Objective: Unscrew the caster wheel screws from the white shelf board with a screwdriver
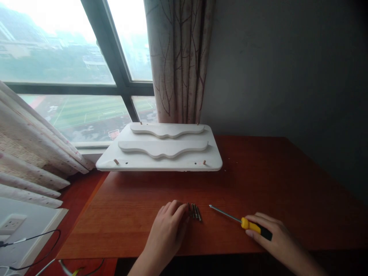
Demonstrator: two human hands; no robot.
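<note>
Several dark metal screws lie side by side on the reddish wooden table. My left hand rests just left of them, its fingers curled and its fingertips at the leftmost screw; whether it grips one is hidden. A screwdriver with a yellow and black handle is in my right hand, its metal shaft pointing left toward the screws. Beyond my hands a white panel lies flat, with two wavy white strips and short wooden dowels standing up from it.
A window is behind the table at the left, between patterned curtains. The grey wall borders the table's back right. A wall socket and cables are at the lower left.
</note>
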